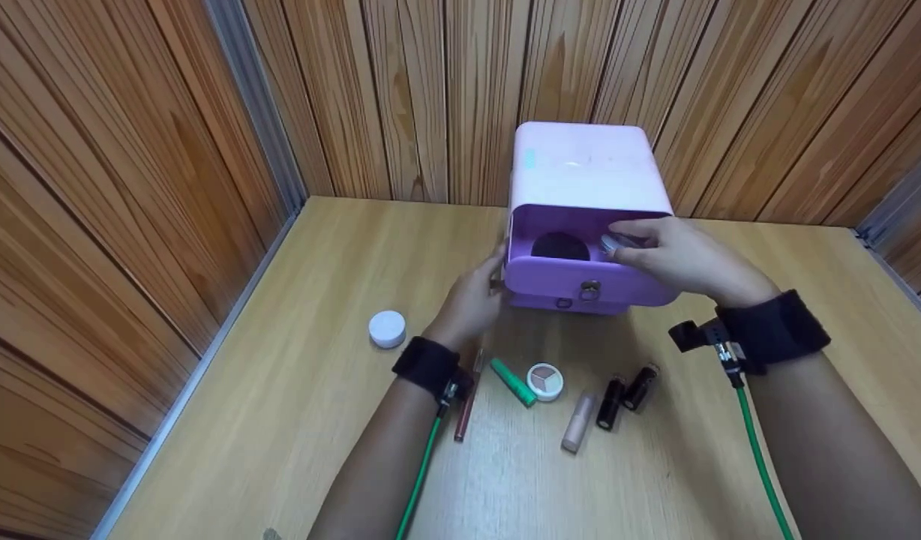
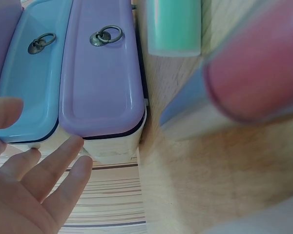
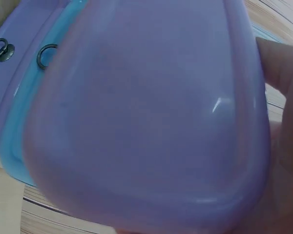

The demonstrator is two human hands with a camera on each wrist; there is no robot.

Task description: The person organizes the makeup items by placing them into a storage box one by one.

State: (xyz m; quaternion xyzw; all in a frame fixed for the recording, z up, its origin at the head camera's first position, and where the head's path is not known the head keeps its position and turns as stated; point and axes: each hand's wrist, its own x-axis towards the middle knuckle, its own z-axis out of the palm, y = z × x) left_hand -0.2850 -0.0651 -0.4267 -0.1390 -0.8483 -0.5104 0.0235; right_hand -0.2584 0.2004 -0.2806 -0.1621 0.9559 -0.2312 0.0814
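A pink-and-purple mini drawer cabinet (image 1: 592, 161) stands at the back of the table, its purple top drawer (image 1: 535, 277) pulled out. Inside that drawer lies a dark round thing (image 1: 560, 247). Over the drawer's right side my right hand (image 1: 689, 255) pinches a small round silvery-white container (image 1: 612, 242) between thumb and fingers. The drawer front (image 3: 146, 117) hides most of this hand in the right wrist view. My left hand (image 1: 468, 304) is at the cabinet's left side; in the left wrist view its spread fingers are beside the blue drawer (image 2: 31, 83) and the lower purple drawer (image 2: 102, 83).
On the table lie a white round jar (image 1: 387, 329), a reddish-brown pencil (image 1: 468, 405), a green tube (image 1: 514, 382), a round three-shade palette (image 1: 544, 382), a pale pink tube (image 1: 578, 424) and two black tubes (image 1: 610, 403). Wood-panelled walls (image 1: 415, 97) stand behind and at the sides.
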